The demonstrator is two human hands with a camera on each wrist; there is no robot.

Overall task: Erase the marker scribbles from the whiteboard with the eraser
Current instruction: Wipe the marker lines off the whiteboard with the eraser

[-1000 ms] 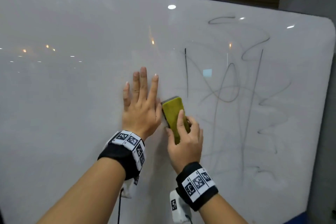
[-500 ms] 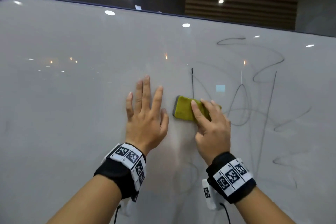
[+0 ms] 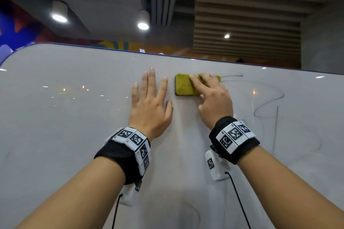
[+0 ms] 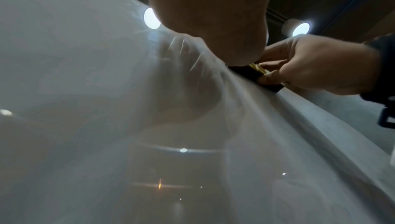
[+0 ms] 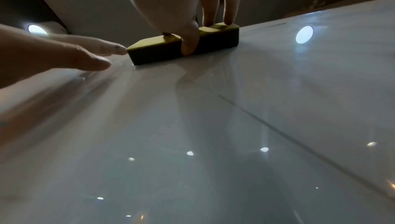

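Head view: whiteboard [image 3: 74, 117], glossy white, dark rim along its top edge; my left hand [image 3: 149, 106] lies flat on it, fingers [image 3: 151, 82] straight and spread, holding nothing. Eraser [image 3: 183, 85], yellow-green felt back over a dark pad, lies lengthwise near the board's top edge, just right of my left hand; my right hand [image 3: 214, 98] grips it, fingers across the back, thumb on the lower side. Marker scribbles [image 3: 268, 106], thin dark loops and strokes, lie right of the eraser. Left wrist view: heel of my left hand [image 4: 213, 16] presses the board; my right hand [image 4: 316, 68] pinches the eraser's dark edge [image 4: 248, 73]. Right wrist view: eraser [image 5: 215, 42] sits pad-down on the board, my thumb on its near side, two fingers [image 5: 210, 13] on top; left fingertips apart from its left end; one dark line [image 5: 278, 129] crosses the board.
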